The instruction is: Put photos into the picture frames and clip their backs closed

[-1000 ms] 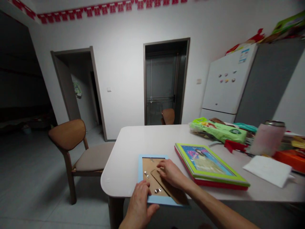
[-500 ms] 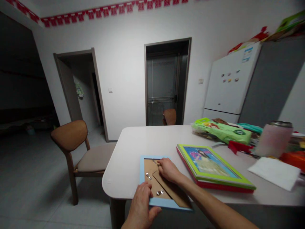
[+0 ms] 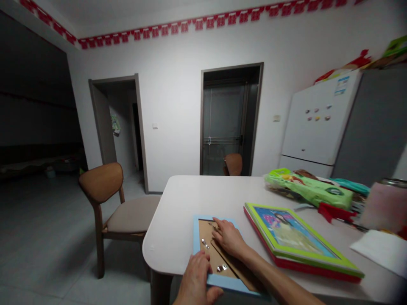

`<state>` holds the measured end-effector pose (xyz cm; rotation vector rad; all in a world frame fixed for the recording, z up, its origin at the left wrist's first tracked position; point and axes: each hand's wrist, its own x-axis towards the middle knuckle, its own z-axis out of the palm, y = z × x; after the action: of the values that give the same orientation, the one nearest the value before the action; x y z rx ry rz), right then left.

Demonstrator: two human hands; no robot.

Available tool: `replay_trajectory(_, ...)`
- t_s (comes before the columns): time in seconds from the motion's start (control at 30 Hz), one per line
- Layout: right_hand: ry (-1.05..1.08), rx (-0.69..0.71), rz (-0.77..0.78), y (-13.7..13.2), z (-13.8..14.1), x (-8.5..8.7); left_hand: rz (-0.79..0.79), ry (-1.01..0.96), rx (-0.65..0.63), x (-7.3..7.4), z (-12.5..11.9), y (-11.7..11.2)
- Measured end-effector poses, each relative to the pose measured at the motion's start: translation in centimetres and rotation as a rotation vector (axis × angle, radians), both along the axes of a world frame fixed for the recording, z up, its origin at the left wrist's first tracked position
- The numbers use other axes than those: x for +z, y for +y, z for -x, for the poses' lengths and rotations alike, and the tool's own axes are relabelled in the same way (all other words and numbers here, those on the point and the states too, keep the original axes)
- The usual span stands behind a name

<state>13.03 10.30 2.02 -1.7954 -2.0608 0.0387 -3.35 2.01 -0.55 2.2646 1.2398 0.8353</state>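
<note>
A light blue picture frame (image 3: 201,237) lies face down on the table, its brown backing board (image 3: 208,253) showing with small metal clips (image 3: 221,268) along it and a stand flap on the right. My left hand (image 3: 197,275) is closed on the near left corner, fingers over the side and thumb by the near edge. At the far end of the board, my right hand (image 3: 229,238) has its fingers bent against the frame, beside the far clip (image 3: 210,223). Its palm and forearm cover part of the flap and right side.
To the right lies a stack of picture frames (image 3: 292,233), green on top and red below. Behind it are a green package (image 3: 321,190), a red item (image 3: 333,212), white paper (image 3: 381,250) and a pink jar (image 3: 384,205). A wooden chair (image 3: 101,182) stands left of the white table (image 3: 178,224).
The view has tilted up slightly and turned left, so everything appears lower and further right. My right index finger now reaches towards the frame's far edge; my left hand keeps its hold.
</note>
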Motion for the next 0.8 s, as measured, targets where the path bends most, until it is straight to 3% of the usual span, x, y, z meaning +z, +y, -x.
replay_trajectory(0.23,0.033,0.146,0.101,-5.8,-2.3,0.6,-0.006,-0.048,0.033,0.0,-0.6,-0.3)
replay_trajectory(0.43,0.119,0.114,0.070,-5.5,-2.3,2.4,0.107,-0.218,0.092,0.0,-0.9,0.2)
replay_trajectory(0.6,0.123,0.139,-0.005,-6.4,-0.8,5.6,0.135,-0.559,0.209,1.9,-1.3,1.4)
replay_trajectory(0.7,0.210,0.208,-0.019,-6.8,0.7,6.3,0.135,-0.707,0.284,2.9,0.1,2.6)
replay_trajectory(0.8,0.307,0.220,0.000,-6.4,0.5,5.4,0.146,-0.712,0.359,2.7,3.1,3.7)
